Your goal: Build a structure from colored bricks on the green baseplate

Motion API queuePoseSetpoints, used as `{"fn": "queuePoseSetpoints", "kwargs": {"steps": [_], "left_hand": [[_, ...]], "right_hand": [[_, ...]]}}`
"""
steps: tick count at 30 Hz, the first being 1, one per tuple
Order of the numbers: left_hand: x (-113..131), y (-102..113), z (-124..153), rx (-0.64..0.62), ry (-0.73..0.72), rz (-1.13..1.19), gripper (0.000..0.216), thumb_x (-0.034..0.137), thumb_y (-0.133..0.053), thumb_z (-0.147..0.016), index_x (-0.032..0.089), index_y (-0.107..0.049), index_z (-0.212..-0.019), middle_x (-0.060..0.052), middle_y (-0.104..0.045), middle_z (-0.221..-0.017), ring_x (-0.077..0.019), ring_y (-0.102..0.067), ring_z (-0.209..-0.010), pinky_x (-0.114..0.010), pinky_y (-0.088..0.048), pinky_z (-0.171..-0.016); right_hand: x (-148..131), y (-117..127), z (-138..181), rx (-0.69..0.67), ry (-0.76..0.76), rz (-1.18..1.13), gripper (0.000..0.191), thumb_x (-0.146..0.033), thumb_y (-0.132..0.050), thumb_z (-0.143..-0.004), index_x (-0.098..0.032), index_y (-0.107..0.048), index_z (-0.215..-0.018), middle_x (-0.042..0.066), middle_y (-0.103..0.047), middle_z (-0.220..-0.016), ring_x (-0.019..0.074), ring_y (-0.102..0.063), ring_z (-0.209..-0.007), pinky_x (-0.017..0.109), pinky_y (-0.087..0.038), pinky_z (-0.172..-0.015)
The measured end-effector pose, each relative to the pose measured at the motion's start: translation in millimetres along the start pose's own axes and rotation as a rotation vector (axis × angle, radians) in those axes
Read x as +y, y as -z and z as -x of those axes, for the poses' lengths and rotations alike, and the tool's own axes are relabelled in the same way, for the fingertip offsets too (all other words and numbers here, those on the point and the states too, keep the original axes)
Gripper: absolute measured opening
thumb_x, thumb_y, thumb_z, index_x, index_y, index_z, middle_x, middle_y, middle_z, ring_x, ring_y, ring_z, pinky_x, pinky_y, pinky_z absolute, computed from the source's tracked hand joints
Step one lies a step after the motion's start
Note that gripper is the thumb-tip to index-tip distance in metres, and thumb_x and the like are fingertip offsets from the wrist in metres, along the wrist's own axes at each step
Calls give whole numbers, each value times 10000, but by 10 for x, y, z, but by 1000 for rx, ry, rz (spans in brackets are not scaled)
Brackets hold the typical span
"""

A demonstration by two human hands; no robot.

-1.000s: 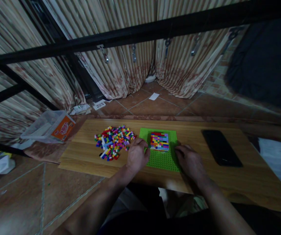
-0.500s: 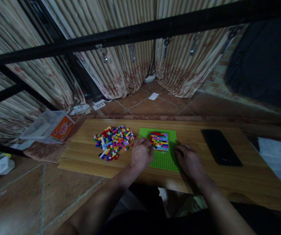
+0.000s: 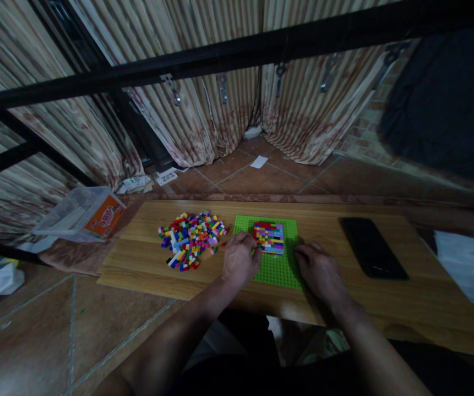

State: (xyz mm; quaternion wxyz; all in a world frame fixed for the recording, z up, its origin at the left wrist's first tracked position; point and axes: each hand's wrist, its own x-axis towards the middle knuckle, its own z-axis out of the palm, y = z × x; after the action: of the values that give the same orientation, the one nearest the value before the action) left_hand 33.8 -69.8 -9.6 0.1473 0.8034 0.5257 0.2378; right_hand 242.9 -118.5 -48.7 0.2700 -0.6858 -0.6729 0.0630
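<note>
A green studded baseplate [image 3: 277, 270] lies on the wooden board in front of me. On its upper part sits a flat, layered block of multicoloured toy bricks [image 3: 268, 237]. My left hand [image 3: 240, 259] is over the plate's left side, fingertips pinched together at the left edge of the brick block; what they hold, if anything, is too small and hidden to make out. My right hand [image 3: 320, 270] rests at the plate's right edge, fingers curled and gripping that edge. Left of the plate spreads a pile of loose bricks [image 3: 193, 239] in many colours.
A black phone-like slab [image 3: 372, 247] lies on the wooden board [image 3: 137, 269] at right. Beyond the board's left end stands a clear plastic box [image 3: 69, 214] with an orange label. White sheets [image 3: 468, 267] are at far right. A dark metal bar crosses ahead, before striped curtains.
My left hand has shifted very slightly to the right at the brick block's edge. My right hand stays at the baseplate's edge.
</note>
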Motion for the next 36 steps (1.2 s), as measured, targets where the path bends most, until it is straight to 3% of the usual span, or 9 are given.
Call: {"fn": "queuePoseSetpoints", "kwargs": {"steps": [10,18,25,30,36], "left_hand": [[-49,-16,14,-26,-4,49,96,148,-671,-785,212,-626,-842,-27,-617,-944,-191,-574,-933,-347,-477,-861],[-104,29,84,2,16,124,142,141,-593,-830,216,-636,-943,-33,-640,-981,-183,-600,-962,-344,-496,-888],[-110,-51,-40,123,169,251,166,240,-552,-869,171,-609,-1009,-68,-643,-1003,-195,-610,-987,-357,-505,-899],[-104,-130,-142,58,254,242,360,298,-578,-856,145,-552,-1181,-123,-603,-1148,-227,-577,-1100,-381,-506,-919],[-82,-165,-129,57,229,213,338,279,-574,-859,157,-564,-1174,-125,-616,-1159,-243,-575,-1120,-409,-492,-949]], "right_hand": [[18,-11,2,3,-2,-16,240,-252,-451,-891,-199,-681,-935,79,-665,-947,204,-638,-786,336,-505,-750],[2,9,2,-4,9,-13,247,-239,-442,-896,-191,-680,-941,82,-659,-922,207,-634,-791,332,-501,-745],[-13,14,6,-8,-10,-9,251,-255,-444,-899,-182,-678,-954,88,-667,-948,216,-641,-795,346,-501,-754],[-26,18,8,9,-10,-19,256,-251,-433,-903,-189,-678,-938,88,-669,-955,212,-644,-809,343,-504,-769],[11,-14,2,10,-10,-8,253,-269,-446,-898,-192,-683,-943,84,-671,-923,214,-643,-798,338,-503,-751]]}}
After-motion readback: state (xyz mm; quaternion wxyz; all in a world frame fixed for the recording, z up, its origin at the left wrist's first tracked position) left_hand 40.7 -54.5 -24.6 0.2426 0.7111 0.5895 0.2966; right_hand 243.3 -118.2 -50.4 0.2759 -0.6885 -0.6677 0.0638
